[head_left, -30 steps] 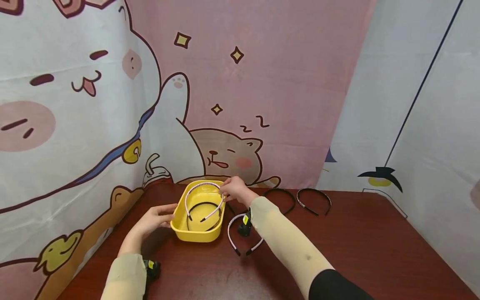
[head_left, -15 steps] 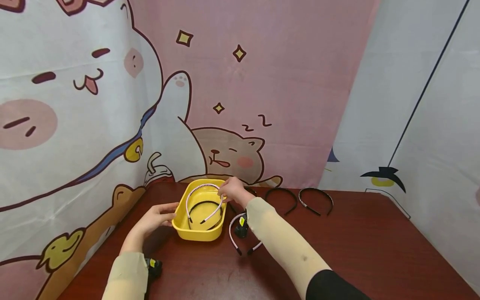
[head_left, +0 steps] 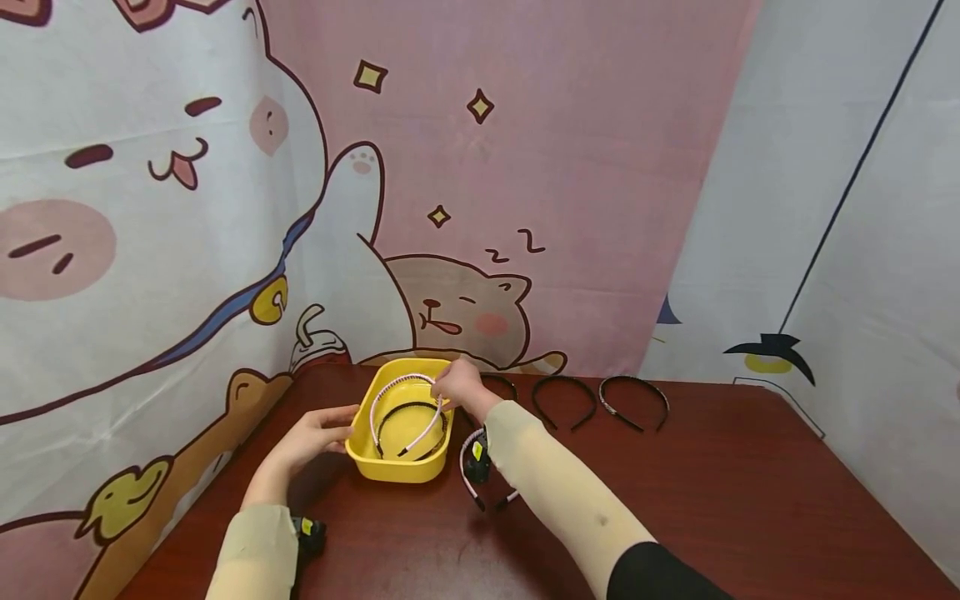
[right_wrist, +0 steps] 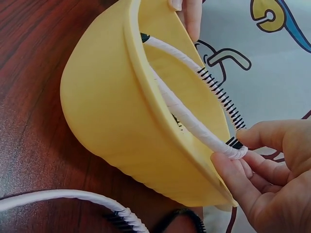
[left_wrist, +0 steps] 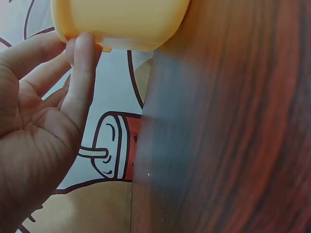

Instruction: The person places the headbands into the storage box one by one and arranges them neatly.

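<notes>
A yellow plastic basin [head_left: 397, 472] sits on the table, a black headband [head_left: 408, 406] lying inside. My left hand [head_left: 309, 443] holds the basin's left side, thumb and fingers at its wall [left_wrist: 121, 24]. Over the basin, my right hand [head_left: 459, 387] pinches a white headband [head_left: 384, 392] with black coiling along its crown. In the right wrist view, thumb and fingertips grip this white headband [right_wrist: 189, 119] near one end of the coiled part, and its tips point down into the basin. The lower part of the black headband is partly hidden.
Another white headband [head_left: 468, 475] lies right of the basin, partly under my right wrist. Farther back are black headbands: one [head_left: 510, 385] partly behind my hand, another [head_left: 564, 378], and a patterned one [head_left: 634, 380] at the right. A printed cloth [head_left: 600, 167] hangs behind the brown table [head_left: 712, 483].
My right hand has moved slightly left and lowered the white headband deeper into the basin. The left hand stays at the basin's side. The view has shifted slightly.
</notes>
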Available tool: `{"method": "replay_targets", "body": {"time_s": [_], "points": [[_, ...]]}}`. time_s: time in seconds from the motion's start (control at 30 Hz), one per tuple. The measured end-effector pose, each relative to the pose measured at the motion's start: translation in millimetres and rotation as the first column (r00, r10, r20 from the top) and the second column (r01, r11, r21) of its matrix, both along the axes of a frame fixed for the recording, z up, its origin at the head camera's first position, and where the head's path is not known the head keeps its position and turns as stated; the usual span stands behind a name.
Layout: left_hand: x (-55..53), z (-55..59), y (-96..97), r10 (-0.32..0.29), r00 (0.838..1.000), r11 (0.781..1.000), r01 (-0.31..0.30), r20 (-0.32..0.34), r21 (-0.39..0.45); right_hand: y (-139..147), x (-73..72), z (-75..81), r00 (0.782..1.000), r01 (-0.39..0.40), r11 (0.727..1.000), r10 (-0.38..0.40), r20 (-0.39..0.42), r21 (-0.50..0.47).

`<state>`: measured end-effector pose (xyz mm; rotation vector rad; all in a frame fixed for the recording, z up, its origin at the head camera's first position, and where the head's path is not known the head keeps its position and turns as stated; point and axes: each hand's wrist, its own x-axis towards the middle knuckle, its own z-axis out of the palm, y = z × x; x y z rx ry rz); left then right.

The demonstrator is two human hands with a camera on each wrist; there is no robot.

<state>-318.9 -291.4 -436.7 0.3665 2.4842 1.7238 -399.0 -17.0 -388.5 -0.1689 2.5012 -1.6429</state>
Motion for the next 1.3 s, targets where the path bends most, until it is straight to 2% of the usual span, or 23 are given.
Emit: {"method": "replay_targets", "body": {"time_s": [0.13, 0.33, 0.43, 0.63, 1.0, 1.3], "points": [[-0.5, 0.2, 0.6, 0.001, 1.000, 1.000, -0.001, -0.002, -0.002, -1, 1.3, 0.0, 1.000, -0.005, 0.999, 0.005, -0.007, 0.040], [-0.6, -0.4, 0.1, 0.001, 1.000, 1.000, -0.001, 0.001, 0.001, -1, 0.3, -0.7, 0.996, -0.025, 0.987, 0.038, -0.078, 0.159], [0.4, -0.1, 0.2, 0.003, 1.000, 1.000, -0.003, 0.004, 0.005, 0, -0.6, -1.2, 0.994, -0.030, 0.982, 0.049, -0.100, 0.188], [0.4, 3.0, 0.6, 0.014, 1.000, 1.000, -0.014, 0.013, 0.003, 5, 0.8, 5.2, 0.992, -0.055, 0.984, 0.073, -0.101, 0.170], [1.9, 1.6, -0.1, 0.012, 1.000, 1.000, -0.011, 0.013, -0.017, 24, 2.0, 9.2, 0.994, -0.067, 0.985, 0.080, -0.079, 0.158], [1.1, 3.5, 0.6, -0.003, 1.000, 1.000, 0.003, 0.004, -0.013, 56, 4.3, 10.8, 0.990, -0.100, 0.984, 0.113, -0.082, 0.147]]}}
